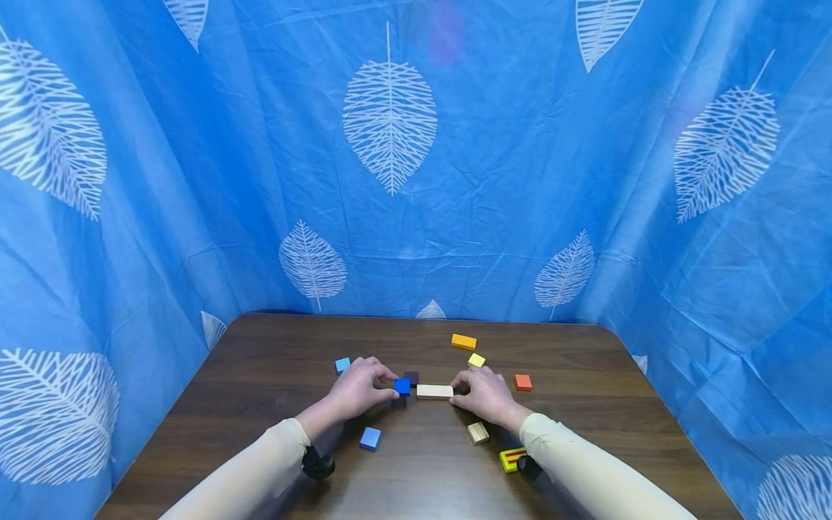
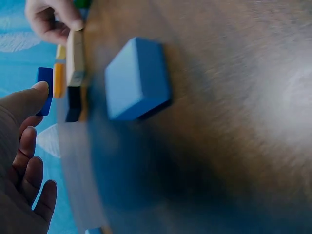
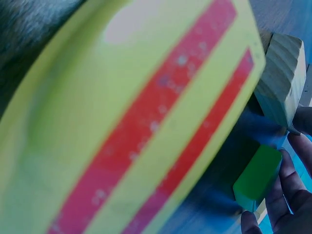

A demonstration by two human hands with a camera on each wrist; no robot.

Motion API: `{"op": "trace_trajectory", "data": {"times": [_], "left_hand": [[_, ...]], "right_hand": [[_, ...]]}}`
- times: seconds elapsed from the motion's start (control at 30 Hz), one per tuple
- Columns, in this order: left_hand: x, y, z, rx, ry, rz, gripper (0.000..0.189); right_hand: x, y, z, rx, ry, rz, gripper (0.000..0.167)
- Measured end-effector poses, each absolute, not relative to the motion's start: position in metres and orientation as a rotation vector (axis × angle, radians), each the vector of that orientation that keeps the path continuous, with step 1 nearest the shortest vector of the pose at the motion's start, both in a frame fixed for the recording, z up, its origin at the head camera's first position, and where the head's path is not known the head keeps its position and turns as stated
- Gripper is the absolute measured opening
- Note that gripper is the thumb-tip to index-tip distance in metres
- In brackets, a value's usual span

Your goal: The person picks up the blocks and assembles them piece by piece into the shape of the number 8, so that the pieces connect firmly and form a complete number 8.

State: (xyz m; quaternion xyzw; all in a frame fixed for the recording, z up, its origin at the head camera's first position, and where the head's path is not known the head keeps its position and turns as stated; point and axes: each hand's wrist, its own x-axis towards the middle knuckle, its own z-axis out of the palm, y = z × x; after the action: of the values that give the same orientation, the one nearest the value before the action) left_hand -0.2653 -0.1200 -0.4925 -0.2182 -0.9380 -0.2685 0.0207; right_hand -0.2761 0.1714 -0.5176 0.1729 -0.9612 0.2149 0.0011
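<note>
My left hand (image 1: 359,386) pinches a dark blue block (image 1: 402,388) between thumb and fingertips; its other fingers are loosely bent in the left wrist view. Just right of that block lies a long cream block (image 1: 434,392). My right hand (image 1: 484,393) pinches the cream block's right end between thumb and finger. A dark, nearly black block (image 1: 412,378) sits behind the gap; the left wrist view has it by the cream block's near end. Under my right hand is a green block (image 3: 258,176), hidden from the head view.
Around the hands on the brown table (image 1: 273,375) lie a light blue block (image 1: 342,365), a blue block (image 1: 370,438), an orange one (image 1: 464,341), a pale yellow one (image 1: 477,360), a red-orange one (image 1: 523,382), a plain wooden one (image 1: 477,432) and a red-striped yellow one (image 1: 511,460).
</note>
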Motion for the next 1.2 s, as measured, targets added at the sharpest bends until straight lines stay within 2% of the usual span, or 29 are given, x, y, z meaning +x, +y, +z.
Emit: {"op": "trace_trajectory", "data": {"times": [0.37,1.2], "left_hand": [[-0.258,-0.111,-0.510,-0.730,-2.964,-0.827,0.023],[-0.258,-0.106,-0.519,-0.688,-2.990,-0.887,0.022]], "right_hand": [[-0.275,0.171,-0.516,0.538,-3.010,0.675,0.018],[-0.276,0.171,-0.517,0.537,-3.019,0.678,0.017]]}}
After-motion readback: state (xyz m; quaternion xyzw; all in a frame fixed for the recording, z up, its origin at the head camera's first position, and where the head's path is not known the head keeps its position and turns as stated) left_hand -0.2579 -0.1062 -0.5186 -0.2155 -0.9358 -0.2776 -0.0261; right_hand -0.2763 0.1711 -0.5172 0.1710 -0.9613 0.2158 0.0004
